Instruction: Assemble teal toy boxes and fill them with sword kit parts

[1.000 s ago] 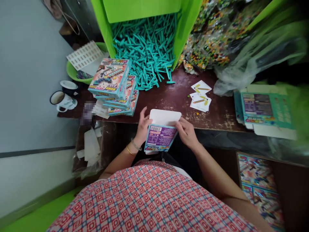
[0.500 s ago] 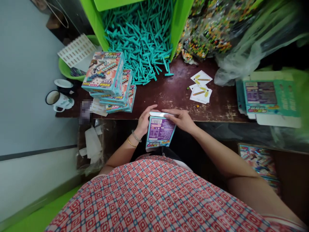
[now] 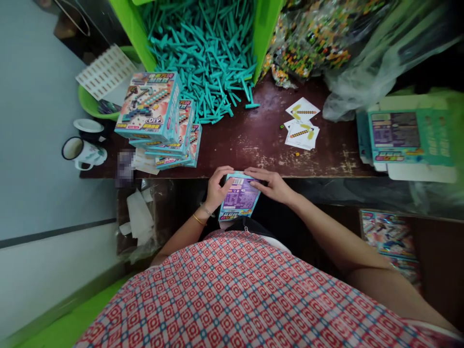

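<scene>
Facing inward at top of box; left grip, right grip

Purple carton, apparently blue-edged

The top edge cuts off the green bin; the held box hides its far face.
</scene>
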A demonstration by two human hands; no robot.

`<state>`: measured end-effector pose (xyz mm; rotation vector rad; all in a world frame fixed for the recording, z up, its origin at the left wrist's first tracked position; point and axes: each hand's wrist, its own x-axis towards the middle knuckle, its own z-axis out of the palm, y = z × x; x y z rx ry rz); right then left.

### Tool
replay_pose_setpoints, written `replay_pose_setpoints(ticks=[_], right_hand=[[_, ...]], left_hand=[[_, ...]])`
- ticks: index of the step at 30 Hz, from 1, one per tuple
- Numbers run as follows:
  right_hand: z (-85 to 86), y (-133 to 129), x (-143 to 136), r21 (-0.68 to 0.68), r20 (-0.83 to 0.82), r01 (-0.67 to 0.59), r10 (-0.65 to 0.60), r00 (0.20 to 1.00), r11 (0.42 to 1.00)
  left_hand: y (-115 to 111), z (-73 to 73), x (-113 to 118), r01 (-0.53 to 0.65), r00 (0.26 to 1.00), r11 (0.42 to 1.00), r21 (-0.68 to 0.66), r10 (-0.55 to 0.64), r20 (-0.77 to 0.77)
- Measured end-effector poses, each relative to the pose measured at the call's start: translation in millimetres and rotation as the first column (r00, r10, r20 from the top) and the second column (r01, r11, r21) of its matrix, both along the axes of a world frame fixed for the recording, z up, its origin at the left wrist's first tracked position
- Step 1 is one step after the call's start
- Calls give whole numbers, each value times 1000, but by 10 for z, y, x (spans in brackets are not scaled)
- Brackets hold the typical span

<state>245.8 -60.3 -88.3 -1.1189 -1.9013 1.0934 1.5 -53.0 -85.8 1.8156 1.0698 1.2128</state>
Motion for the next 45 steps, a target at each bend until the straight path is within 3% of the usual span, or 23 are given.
replay_pose_setpoints(ticks=[3, 6, 9, 11, 14, 16, 17, 20, 22, 25, 29, 33, 36, 39, 40, 42, 45], right_hand=[[19, -117, -86, -15, -92, 178, -178, 980, 984], [307, -225, -142, -38, -147, 240, -243, 959, 970], [676, -263, -267, 156, -22, 349, -350, 937, 924], [776, -164, -394, 319, 92, 404, -452, 887, 857], [596, 234, -443, 397, 198, 280, -380, 904, 874], [373, 621, -233, 362, 232, 268, -365, 902, 893], [273, 826, -48, 334, 259, 332, -425, 867, 882], [104, 1379, 637, 286, 447, 588, -648, 617, 757], [74, 1649, 997, 258, 622, 635, -628, 468, 728], [46, 1904, 1194, 193, 765, 620, -512, 390, 761], [-27, 2072, 1126, 197, 753, 598, -510, 415, 777], [-24, 2133, 1215, 227, 702, 600, -556, 445, 767], [59, 2128, 1394, 274, 617, 656, -652, 441, 703], [130, 2024, 1520, 187, 244, 808, -823, 512, 558], [137, 1952, 1536, 109, 83, 823, -831, 551, 557], [131, 1748, 1523, 27, -123, 765, -757, 642, 644], [160, 1354, 1416, 130, -102, 663, -655, 749, 738]], left_hand=[[43, 176, 12, -39, 997, 999, 17, 38, 61], [209, 474, 5, -154, 979, 985, 79, 141, 145], [464, 716, -18, -257, 947, 950, 179, 211, 241], [598, 750, -19, -311, 931, 920, 237, 245, 270], [664, 568, 18, -303, 953, 905, 299, 281, 117], [634, 340, 75, -179, 965, 944, 276, 223, -139], [606, 218, 114, -103, 944, 966, 236, 170, -285], [505, -68, 260, 66, 792, 993, 95, 6, -610], [453, -151, 373, 86, 705, 995, 56, -21, -709], [439, -156, 554, 39, 660, 997, 62, 21, -751], [511, -144, 751, 65, 663, 996, 62, 3, -749], [554, -181, 760, 155, 661, 987, 41, -73, -747], [531, -111, 630, 181, 716, 981, 75, -79, -694], [488, 143, 428, 127, 858, 976, 175, -19, -514], [478, 263, 355, 86, 905, 976, 200, 7, -425], [472, 520, 223, 0, 966, 980, 198, 51, -254], [505, 830, 92, -76, 990, 992, 99, 87, -112]])
